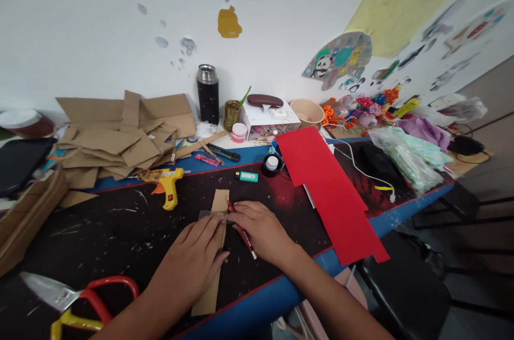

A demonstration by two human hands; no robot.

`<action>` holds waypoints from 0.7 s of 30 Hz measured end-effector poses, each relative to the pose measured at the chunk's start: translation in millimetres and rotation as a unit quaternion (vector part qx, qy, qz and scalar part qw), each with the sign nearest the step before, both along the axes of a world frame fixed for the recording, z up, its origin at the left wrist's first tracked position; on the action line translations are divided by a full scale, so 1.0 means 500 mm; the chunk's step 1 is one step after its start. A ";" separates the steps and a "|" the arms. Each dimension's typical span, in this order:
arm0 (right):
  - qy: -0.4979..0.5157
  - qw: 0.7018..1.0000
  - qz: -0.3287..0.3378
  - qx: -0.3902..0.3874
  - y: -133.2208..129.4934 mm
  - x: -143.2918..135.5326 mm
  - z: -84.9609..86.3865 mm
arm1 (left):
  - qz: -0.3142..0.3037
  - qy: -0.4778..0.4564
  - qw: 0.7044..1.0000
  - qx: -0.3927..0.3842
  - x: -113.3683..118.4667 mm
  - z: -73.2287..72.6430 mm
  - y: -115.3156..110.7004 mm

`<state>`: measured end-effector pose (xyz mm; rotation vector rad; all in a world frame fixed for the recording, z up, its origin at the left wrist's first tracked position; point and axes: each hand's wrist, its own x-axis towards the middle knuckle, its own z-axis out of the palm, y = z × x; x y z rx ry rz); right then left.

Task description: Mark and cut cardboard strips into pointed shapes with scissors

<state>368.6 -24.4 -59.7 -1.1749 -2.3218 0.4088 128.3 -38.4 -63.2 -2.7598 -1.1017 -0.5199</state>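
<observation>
L hand [195, 254] lay flat, fingers extended, pressing a cardboard strip [212, 254] at the table's [120, 222] front edge. R hand [261, 230] gripped a red pencil [242, 231] alongside a clear ruler [209, 215]. Marking appeared underway; strip uncut, scissors [86, 302] at front-left corner untouched.

Craft clutter across a dark work mat

A yellow glue gun [168, 190] lies near a pile of cardboard scraps [120, 142]; a black thermos [208, 93] stands by the wall, a red paper sheet [329, 190] overhangs the table edge, and red-handled scissors [84, 297] rest at the near left corner.
</observation>
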 end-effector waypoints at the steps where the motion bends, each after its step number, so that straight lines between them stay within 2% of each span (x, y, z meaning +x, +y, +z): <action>1: 0.004 1.000 -0.003 0.001 0.000 0.001 0.000 | -0.003 -0.002 1.000 0.005 -0.001 -0.005 0.001; 6: 0.023 1.000 -0.012 0.013 0.003 0.005 -0.001 | -0.009 -0.015 1.000 0.013 -0.003 -0.011 0.000; 15: 0.051 0.997 -0.033 0.048 0.002 0.003 -0.008 | -0.007 -0.019 0.999 0.034 0.004 0.005 0.001; 21: 0.055 0.997 -0.037 0.044 0.004 0.001 -0.006 | -0.004 -0.022 0.999 0.041 0.007 0.013 0.004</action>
